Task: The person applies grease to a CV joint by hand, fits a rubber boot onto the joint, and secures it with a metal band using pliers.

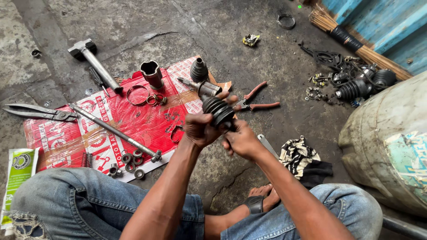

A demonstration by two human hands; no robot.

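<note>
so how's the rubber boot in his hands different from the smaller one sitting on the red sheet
The held boot is gripped between the left hand and right hand, lying tilted above the ground; the small boot stands upright and untouched at the edge of the red sheet. The held boot looks wider with broad ribs, while the small boot is narrower and cone-shaped. Both are black, ribbed rubber.

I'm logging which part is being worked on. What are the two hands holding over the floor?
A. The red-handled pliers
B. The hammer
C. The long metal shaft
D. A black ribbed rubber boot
D. Both the left hand and the right hand grip the black ribbed rubber boot; the red-handled pliers, hammer and long metal shaft lie untouched on the ground.
</note>
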